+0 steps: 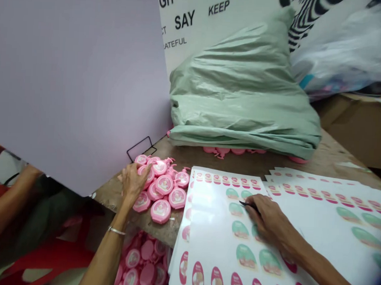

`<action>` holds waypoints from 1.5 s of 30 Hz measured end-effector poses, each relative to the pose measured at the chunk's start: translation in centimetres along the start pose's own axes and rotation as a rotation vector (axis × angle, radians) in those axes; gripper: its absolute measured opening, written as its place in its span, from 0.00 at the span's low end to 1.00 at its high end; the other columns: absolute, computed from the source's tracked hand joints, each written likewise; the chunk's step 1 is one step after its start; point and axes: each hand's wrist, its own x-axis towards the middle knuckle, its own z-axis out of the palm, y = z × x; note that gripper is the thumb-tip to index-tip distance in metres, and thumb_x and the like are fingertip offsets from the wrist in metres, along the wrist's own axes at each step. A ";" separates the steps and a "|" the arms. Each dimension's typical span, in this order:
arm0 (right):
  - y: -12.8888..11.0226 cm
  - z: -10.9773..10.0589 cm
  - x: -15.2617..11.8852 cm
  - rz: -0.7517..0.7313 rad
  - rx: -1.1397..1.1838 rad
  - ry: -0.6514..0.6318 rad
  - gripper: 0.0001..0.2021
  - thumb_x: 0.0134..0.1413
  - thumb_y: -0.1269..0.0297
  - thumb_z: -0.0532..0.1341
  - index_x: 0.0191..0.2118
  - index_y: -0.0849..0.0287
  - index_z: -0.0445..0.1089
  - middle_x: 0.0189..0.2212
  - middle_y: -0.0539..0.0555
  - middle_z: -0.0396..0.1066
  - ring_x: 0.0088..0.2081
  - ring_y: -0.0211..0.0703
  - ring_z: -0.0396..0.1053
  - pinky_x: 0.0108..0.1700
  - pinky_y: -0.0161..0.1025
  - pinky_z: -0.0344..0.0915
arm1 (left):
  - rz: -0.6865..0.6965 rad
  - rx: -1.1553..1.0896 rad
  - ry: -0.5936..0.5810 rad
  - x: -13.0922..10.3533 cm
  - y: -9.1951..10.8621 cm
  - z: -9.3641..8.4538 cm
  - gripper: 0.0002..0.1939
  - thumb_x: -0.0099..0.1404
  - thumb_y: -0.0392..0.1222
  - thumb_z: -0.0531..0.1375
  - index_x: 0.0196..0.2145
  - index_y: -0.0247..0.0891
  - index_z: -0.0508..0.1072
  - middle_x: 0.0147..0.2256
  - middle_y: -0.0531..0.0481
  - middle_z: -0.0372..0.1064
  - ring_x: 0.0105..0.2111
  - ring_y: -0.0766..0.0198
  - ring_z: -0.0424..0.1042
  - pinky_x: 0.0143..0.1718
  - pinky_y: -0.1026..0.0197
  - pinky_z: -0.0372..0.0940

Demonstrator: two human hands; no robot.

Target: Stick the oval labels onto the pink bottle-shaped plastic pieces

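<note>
My left hand (134, 182) reaches to the left side of a heap of pink round cases with small spouts. Its fingers close round one pink case (148, 174), partly hidden by them. Other pink cases (164, 184) with pictured labels lie against it. Over a white sticker sheet (211, 224), my right hand (263, 216) grips thin black tweezers (246, 203). Their tip is beside a green arched sticker (236, 209). Pink oval and small heart-topped stickers line the edges of this sheet.
More sticker sheets (320, 217) overlap at the right. A green plastic bag (244, 90) covers pink pieces at the back. A tall pale panel (79, 77) stands left, by a black wire stand (142, 147). Below the table edge are more pink cases (146, 263). Another person's arm (10, 201) shows far left.
</note>
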 end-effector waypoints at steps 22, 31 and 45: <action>-0.9 3.2 16.2 0.415 -0.346 -0.299 0.21 0.67 0.64 0.43 0.54 0.66 0.67 0.46 0.70 0.71 0.48 0.59 0.71 0.45 0.49 0.66 | -0.059 0.046 0.511 -9.1 -5.9 -6.8 0.11 0.66 0.46 0.57 0.37 0.37 0.75 0.38 0.48 0.72 0.39 0.60 0.73 0.46 0.58 0.66; -8.0 2.6 10.3 -0.066 0.023 -0.039 0.24 0.60 0.53 0.55 0.58 0.58 0.63 0.53 0.65 0.69 0.53 0.57 0.69 0.52 0.51 0.68 | -0.092 -0.171 0.007 1.5 -13.4 -4.5 0.22 0.66 0.55 0.51 0.42 0.36 0.75 0.45 0.43 0.75 0.48 0.56 0.71 0.53 0.54 0.62; -14.6 6.0 7.1 -0.139 0.123 -0.199 0.48 0.48 0.55 0.65 0.69 0.53 0.37 0.61 0.67 0.59 0.59 0.67 0.62 0.56 0.61 0.65 | -0.095 -0.379 -0.275 8.8 -14.7 1.2 0.31 0.64 0.64 0.51 0.45 0.33 0.74 0.46 0.41 0.74 0.48 0.54 0.70 0.52 0.54 0.63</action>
